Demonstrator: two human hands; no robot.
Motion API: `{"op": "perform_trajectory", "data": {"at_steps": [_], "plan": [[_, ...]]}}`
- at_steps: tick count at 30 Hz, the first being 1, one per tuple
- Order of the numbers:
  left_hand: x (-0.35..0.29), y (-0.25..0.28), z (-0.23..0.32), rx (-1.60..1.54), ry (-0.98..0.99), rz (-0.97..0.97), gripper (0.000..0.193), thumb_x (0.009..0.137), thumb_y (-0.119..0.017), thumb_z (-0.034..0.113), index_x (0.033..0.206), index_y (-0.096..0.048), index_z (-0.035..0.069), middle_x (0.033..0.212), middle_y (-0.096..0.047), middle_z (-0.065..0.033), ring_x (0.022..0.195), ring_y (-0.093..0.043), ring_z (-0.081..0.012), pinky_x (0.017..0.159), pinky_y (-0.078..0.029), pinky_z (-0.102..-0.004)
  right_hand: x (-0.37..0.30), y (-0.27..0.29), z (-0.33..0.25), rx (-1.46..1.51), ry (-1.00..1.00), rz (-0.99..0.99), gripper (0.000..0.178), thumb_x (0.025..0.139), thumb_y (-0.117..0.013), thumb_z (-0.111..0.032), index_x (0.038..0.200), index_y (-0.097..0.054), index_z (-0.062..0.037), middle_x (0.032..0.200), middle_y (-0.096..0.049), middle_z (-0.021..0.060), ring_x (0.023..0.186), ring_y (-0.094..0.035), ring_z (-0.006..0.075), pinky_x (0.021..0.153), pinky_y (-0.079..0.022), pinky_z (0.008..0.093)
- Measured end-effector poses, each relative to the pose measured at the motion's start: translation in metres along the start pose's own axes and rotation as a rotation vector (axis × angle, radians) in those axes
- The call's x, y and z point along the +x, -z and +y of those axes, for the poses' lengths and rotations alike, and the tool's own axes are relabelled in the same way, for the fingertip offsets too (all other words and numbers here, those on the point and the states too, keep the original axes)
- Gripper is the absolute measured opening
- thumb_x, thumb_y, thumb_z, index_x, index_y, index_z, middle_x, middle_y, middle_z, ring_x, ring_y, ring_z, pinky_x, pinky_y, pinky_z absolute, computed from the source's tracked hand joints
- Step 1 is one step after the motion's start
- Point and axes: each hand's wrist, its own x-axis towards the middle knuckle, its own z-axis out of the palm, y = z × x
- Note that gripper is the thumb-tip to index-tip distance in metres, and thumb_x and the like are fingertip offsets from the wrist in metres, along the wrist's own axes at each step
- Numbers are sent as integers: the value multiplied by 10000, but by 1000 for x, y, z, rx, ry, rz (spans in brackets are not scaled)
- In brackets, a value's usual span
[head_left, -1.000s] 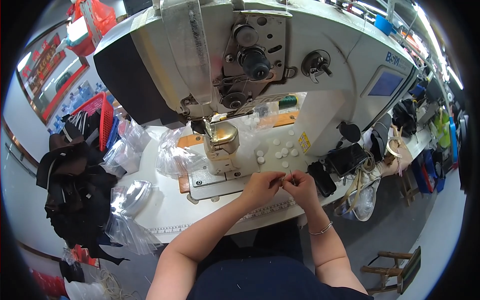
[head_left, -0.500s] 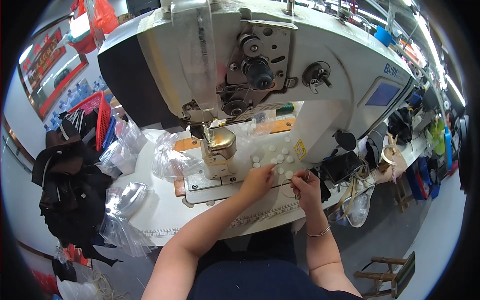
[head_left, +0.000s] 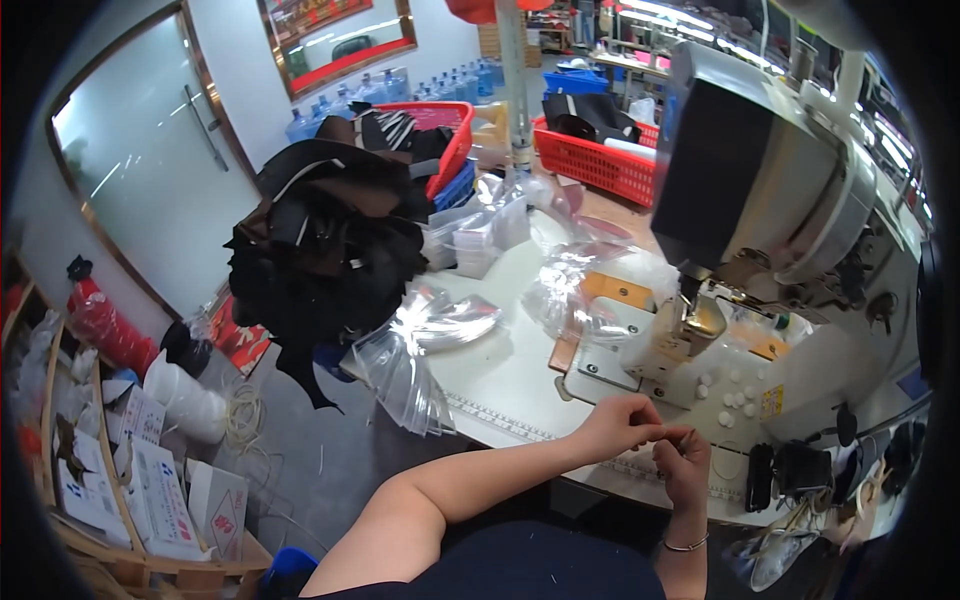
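Basically the left hand (head_left: 618,426) and right hand (head_left: 684,464) meet at the fingertips, can't tell if anything's pinched, round white discs (head_left: 740,398) just beyond, nearer the right.

Blue bottles (head_left: 394,83) below framed panel (head_left: 340,50); glass door (head_left: 145,120) leftward.

L arm comes up from lower edge, elbow (head_left: 412,500) bent, L forearm (head_left: 505,482) angled up twd R. R forearm (head_left: 685,565) near vert., R wrist (head_left: 688,522) approx. straight. L hand (head_left: 622,428) & R hand (head_left: 684,462) meet at fingertips, fingers bent inward; detail too small to tell if either pinch is closed.
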Motion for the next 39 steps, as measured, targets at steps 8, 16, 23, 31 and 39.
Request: {"op": "perform_trajectory", "data": {"at_steps": [8,16,23,31,39], "plan": [[-65,171,50,1126,-549,795,109,738,-551,37,832,-606,29,738,-579,-115,721,-573,-284,682,-456,-346,4,-18,6,13,21,-9,45,780,-626,-29,770,-584,-18,673,-596,29,536,-489,51,477,-373,172],[-107,228,31,1494,157,1060,250,738,-661,243,920,-655,71,934,-546,-68,910,-517,-258,786,-398,-408,4,-8,11,144,-105,101,54,780,-613,-21,761,-564,-9,686,-593,73,485,-446,63,429,-328,183],[-118,219,25,1634,-335,1086,160,686,-643,99,846,-650,95,835,-578,-21,856,-541,-211,781,-386,-378,3,-2,15,200,-115,84,53,784,-609,-18,775,-559,-4,691,-592,77,490,-455,65,431,-330,183],[-156,140,81,1647,-493,474,181,664,-592,15,829,-619,84,794,-589,-43,679,-591,-192,577,-455,-273,3,-3,14,230,-132,111,72,767,-627,-4,785,-558,-3,682,-583,74,501,-464,70,430,-334,185],[-100,87,96,-83,29,224,168,871,-536,54,1021,-492,-7,826,-592,-84,677,-624,-137,557,-486,-216,6,-21,-1,-31,-143,68,99,752,-654,-70,812,-603,-10,698,-602,53,553,-513,70,472,-382,179]]}}
